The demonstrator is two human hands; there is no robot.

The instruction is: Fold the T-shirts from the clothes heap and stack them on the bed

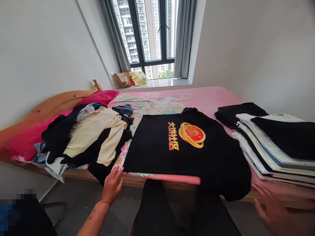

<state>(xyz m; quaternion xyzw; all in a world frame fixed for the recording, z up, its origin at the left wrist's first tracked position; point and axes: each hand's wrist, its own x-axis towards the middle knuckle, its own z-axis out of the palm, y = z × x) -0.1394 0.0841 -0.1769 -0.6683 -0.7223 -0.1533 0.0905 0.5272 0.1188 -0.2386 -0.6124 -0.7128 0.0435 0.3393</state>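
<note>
— Found the black T-shirt (pixel 187 155) where?
— Found spread on the bed (pixel 209 98), hem toward nine o'clock, neck end toward three, near sleeve (pixel 237 185) draped over the edge at about five.
— Laid out flat why?
— Probably laid so to keep the cloth smooth, with the front print (pixel 193 134) uppermost.
— Saw what of the left hand (pixel 112 185)?
— Saw at eight o'clock from the shirt, palm down, fingers loosely spread beside the hem corner; gripped nothing, perhaps placed there to straighten that corner. Couldn't confirm contact.
— And noticed the right hand (pixel 273 208)?
— Noticed at four, blurred, fingers apart, with no visible hold on anything.
— Spotted what else?
— Spotted a loose pile of clothes (pixel 95 134) at nine and a folded stack (pixel 275 144) at three, likely kept apart to avoid mixing.
</note>
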